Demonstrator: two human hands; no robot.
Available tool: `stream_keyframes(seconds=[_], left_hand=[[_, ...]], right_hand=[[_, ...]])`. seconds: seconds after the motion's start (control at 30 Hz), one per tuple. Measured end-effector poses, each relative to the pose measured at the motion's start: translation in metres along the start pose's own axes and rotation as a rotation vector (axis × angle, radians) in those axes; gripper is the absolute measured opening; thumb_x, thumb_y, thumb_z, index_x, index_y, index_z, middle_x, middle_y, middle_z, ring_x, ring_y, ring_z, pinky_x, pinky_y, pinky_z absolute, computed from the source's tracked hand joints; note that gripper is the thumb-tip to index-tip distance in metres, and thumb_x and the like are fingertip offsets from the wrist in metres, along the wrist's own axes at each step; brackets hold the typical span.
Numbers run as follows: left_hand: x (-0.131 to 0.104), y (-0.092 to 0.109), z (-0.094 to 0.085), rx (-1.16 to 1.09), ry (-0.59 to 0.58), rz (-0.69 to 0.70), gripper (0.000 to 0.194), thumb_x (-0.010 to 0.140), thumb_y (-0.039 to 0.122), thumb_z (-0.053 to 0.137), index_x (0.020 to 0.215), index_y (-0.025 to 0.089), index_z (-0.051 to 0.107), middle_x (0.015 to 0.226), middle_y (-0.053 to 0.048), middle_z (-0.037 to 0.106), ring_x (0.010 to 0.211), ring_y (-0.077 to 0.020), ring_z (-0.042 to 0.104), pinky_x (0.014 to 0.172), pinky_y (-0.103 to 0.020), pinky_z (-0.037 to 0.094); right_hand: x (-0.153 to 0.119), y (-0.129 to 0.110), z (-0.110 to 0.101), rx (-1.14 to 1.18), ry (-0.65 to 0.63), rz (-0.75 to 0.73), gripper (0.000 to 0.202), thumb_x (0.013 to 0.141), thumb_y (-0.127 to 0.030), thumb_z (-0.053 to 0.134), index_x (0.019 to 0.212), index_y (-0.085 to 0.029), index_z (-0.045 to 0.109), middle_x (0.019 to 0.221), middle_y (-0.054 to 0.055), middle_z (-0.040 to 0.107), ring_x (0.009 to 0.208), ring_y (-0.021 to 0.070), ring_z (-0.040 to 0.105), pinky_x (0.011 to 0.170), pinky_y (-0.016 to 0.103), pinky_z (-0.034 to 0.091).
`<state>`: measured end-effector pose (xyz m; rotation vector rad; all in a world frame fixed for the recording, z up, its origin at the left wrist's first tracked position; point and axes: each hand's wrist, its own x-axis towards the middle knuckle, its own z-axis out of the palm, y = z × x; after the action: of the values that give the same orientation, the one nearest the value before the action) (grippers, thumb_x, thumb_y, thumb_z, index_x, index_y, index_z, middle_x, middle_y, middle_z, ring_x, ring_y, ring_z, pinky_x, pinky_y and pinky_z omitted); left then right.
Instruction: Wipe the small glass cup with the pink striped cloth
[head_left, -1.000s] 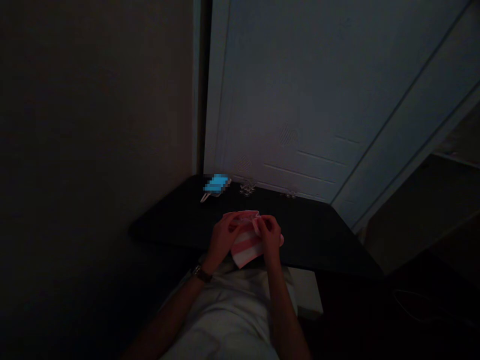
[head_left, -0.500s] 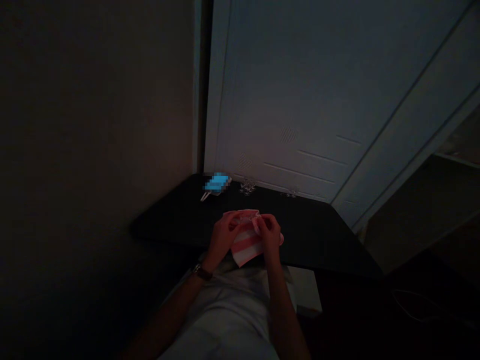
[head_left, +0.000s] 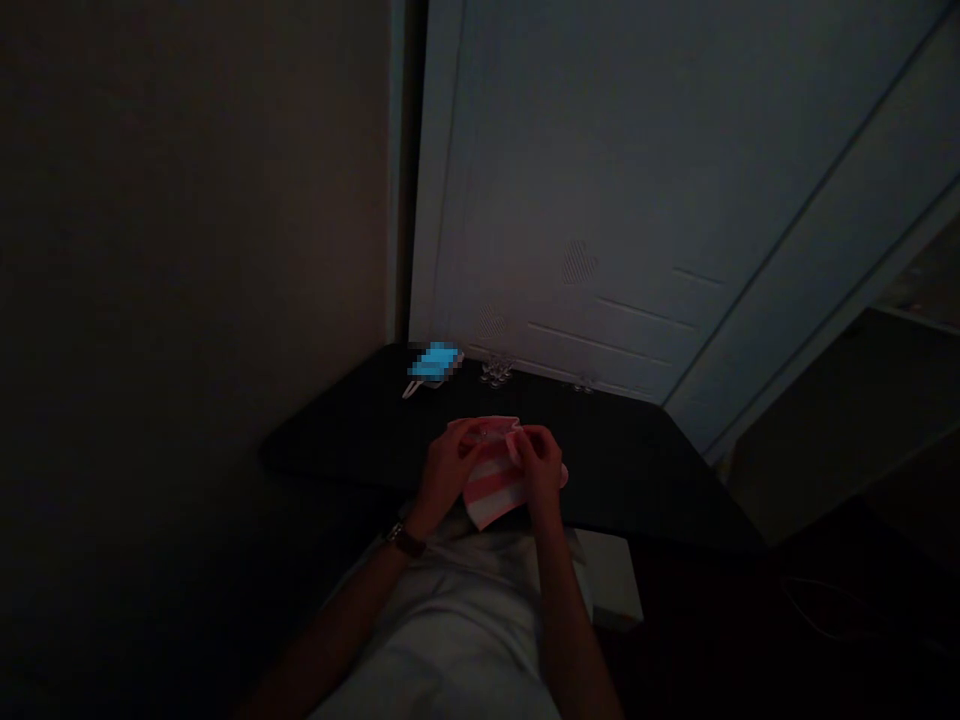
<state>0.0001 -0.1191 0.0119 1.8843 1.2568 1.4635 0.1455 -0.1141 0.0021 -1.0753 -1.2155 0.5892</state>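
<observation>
A pink and white striped cloth [head_left: 495, 487] hangs between my two hands over the near edge of the dark table. My left hand [head_left: 450, 465], with a watch on its wrist, pinches the cloth's upper left part. At the upper right, my right hand [head_left: 540, 465] grips a bunched fold of it. Something small and shiny shows at the top of the cloth between my fingers, too small to make out.
The black table [head_left: 352, 430] stands against a pale panel [head_left: 562, 180]. Near its back lie a phone with a blurred blue screen [head_left: 435, 362], a cluster of clear small pieces [head_left: 496, 372] and a few more [head_left: 583, 383]. A white box [head_left: 611, 580] sits below the front edge.
Both hands keep nearly the same places on the cloth. Less of the clear, shiny material shows between my fingers at its top.
</observation>
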Motion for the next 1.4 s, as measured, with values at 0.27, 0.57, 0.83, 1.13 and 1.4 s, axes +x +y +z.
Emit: stream_keyframes(seconds=[0.27, 0.57, 0.83, 1.13, 1.4], left_hand=[[0.0001, 0.0017, 0.0003, -0.002, 0.007, -0.005, 0.031, 0.076, 0.017, 0.052, 0.106, 0.022, 0.057, 0.101, -0.004, 0.063, 0.083, -0.0158, 0.062, 0.073, -0.028, 0.051], [-0.0016, -0.0001, 0.0006, 0.003, -0.010, -0.002, 0.033, 0.075, 0.020, 0.055, 0.108, 0.022, 0.055, 0.103, -0.004, 0.063, 0.081, -0.0153, 0.062, 0.074, -0.028, 0.050], [-0.0011, -0.0016, 0.0014, 0.002, -0.004, -0.006, 0.033, 0.074, 0.019, 0.056, 0.107, 0.022, 0.056, 0.100, -0.004, 0.064, 0.078, -0.0153, 0.062, 0.071, -0.028, 0.051], [-0.0011, -0.0003, 0.0013, 0.016, 0.004, -0.004, 0.034, 0.073, 0.018, 0.056, 0.107, 0.022, 0.056, 0.098, -0.003, 0.064, 0.077, -0.0154, 0.062, 0.070, -0.028, 0.052], [-0.0014, -0.0004, 0.0013, 0.010, 0.006, 0.001, 0.033, 0.074, 0.016, 0.055, 0.106, 0.023, 0.056, 0.099, -0.003, 0.064, 0.077, -0.0147, 0.062, 0.071, -0.027, 0.051]], right_hand=[[0.0005, 0.0003, 0.0005, -0.010, 0.039, -0.008, 0.021, 0.074, -0.036, 0.055, 0.080, -0.017, 0.060, 0.078, 0.002, 0.060, 0.073, 0.0150, 0.053, 0.068, 0.026, 0.042], [-0.0004, 0.0047, -0.0028, -0.022, 0.139, -0.017, 0.021, 0.077, -0.036, 0.052, 0.080, -0.016, 0.059, 0.077, 0.002, 0.059, 0.072, 0.0142, 0.052, 0.067, 0.025, 0.041], [-0.0010, 0.0007, -0.0026, -0.007, 0.126, 0.001, 0.023, 0.075, -0.038, 0.052, 0.077, -0.016, 0.059, 0.075, 0.001, 0.059, 0.071, 0.0144, 0.052, 0.066, 0.024, 0.040], [-0.0017, -0.0018, -0.0039, -0.013, 0.132, 0.017, 0.023, 0.075, -0.038, 0.050, 0.077, -0.016, 0.059, 0.074, 0.001, 0.059, 0.072, 0.0146, 0.052, 0.067, 0.024, 0.040], [-0.0011, -0.0009, -0.0016, 0.012, 0.103, 0.054, 0.022, 0.074, -0.037, 0.052, 0.075, -0.016, 0.059, 0.073, 0.001, 0.058, 0.070, 0.0143, 0.052, 0.065, 0.024, 0.041]])
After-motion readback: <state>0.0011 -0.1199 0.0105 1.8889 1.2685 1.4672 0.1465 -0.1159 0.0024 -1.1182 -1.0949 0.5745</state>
